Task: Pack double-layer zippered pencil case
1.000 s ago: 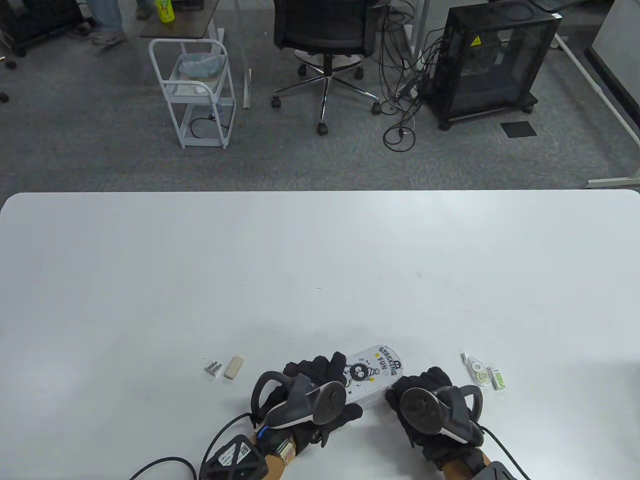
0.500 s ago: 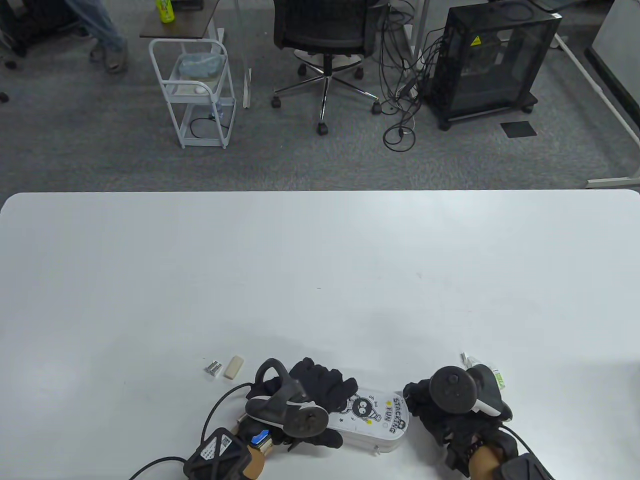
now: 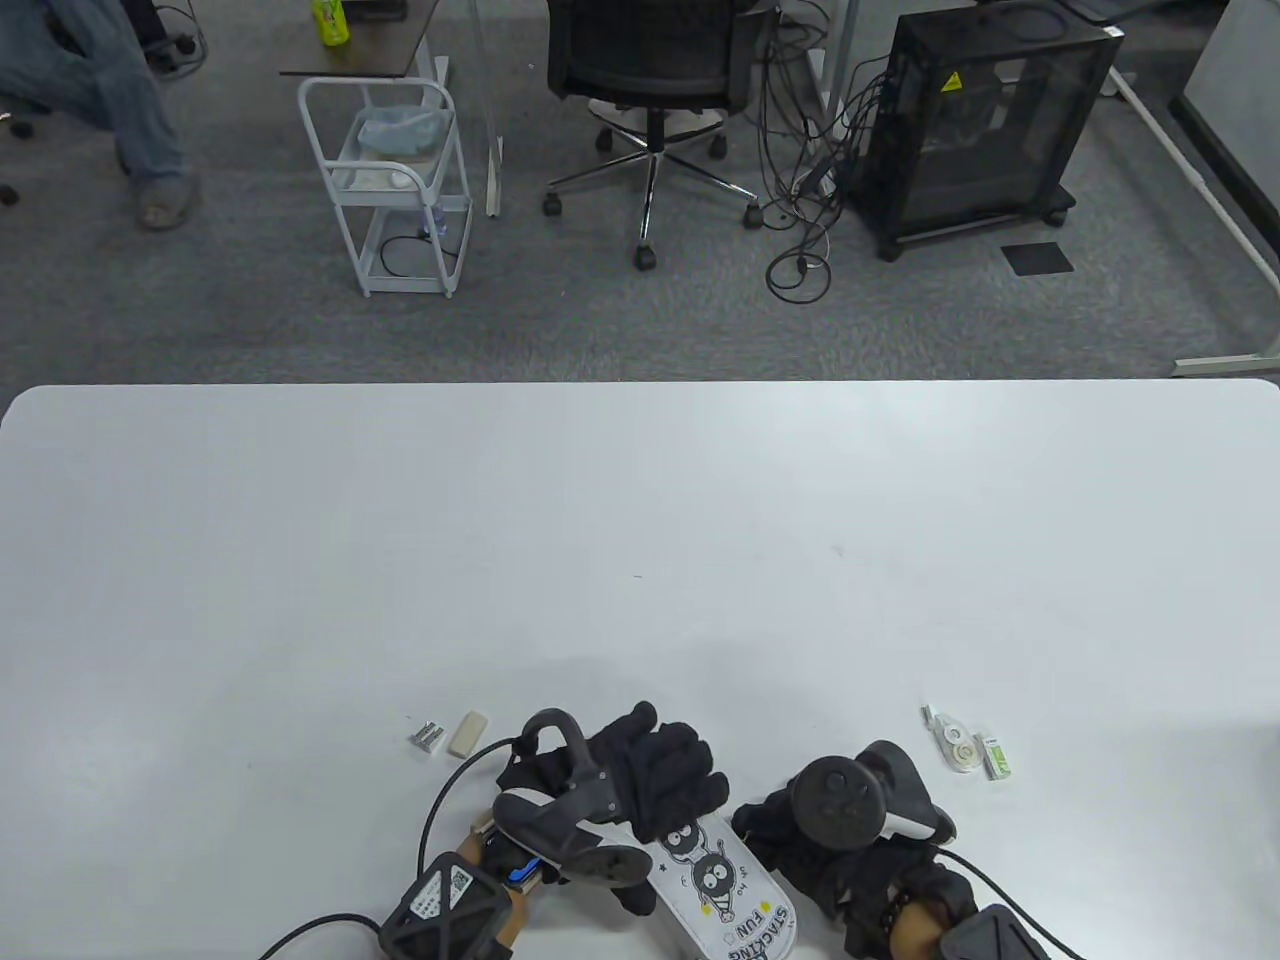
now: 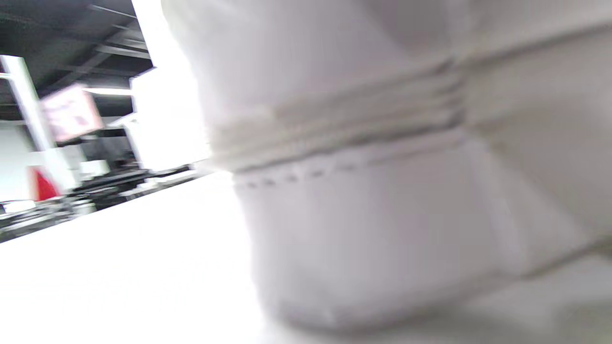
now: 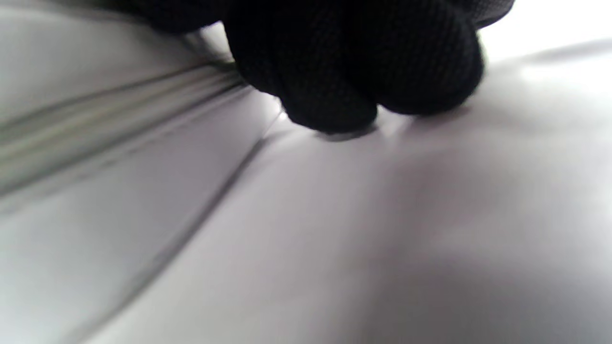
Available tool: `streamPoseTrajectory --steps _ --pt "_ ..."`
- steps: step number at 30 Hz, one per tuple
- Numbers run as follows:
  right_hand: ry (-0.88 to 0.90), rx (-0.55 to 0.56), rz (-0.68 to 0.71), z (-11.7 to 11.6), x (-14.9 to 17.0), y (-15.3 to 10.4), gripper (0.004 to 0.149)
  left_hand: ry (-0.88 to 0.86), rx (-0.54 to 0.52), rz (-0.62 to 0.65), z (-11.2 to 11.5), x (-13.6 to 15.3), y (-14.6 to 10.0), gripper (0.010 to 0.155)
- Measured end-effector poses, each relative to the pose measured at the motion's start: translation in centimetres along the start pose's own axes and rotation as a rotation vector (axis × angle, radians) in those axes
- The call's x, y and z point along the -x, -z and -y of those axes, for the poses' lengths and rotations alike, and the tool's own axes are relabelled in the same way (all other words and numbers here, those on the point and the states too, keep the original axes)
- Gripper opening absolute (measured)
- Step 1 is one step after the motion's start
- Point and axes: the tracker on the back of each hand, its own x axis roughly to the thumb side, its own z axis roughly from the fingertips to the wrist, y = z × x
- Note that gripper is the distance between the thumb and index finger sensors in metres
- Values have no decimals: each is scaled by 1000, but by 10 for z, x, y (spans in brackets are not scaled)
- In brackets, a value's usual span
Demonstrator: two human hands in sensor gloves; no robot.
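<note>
The white pencil case [image 3: 716,882], printed with black cartoon figures and "STACKING FUN", lies slantwise at the table's near edge, its lower end cut off by the frame. My left hand [image 3: 662,775] drapes its fingers over the case's far end and holds it. My right hand [image 3: 790,848] grips the case's right side. In the right wrist view my bunched fingertips [image 5: 363,67] press against the case [image 5: 143,200] beside its zipper band. The left wrist view is filled by the blurred side of the case [image 4: 382,215] with its zipper seam; no fingers show there.
A beige eraser [image 3: 467,734] and small silver pieces [image 3: 427,738] lie left of the hands. A correction tape [image 3: 958,748] and a small green-and-white item [image 3: 996,757] lie to the right. The white table [image 3: 640,520] stretches away behind. Beyond it stand a cart and an office chair.
The case has swung clockwise from lying across to pointing toward the near edge and slid nearer. The right hand moved left from the correction tape to the case's side. The left hand stayed on its far end.
</note>
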Motion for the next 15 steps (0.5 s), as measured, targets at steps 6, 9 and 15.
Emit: streamPoseTrajectory --steps 6,9,15 --pt "-32 0 1 1 -10 -3 51 -86 -25 -606 -18 32 -15 65" --pt "3 -20 12 -9 -24 5 52 -493 2 -694 -21 15 0 79" --pt "24 48 -39 -17 -36 8 52 -516 279 -653 2 -22 27 100"
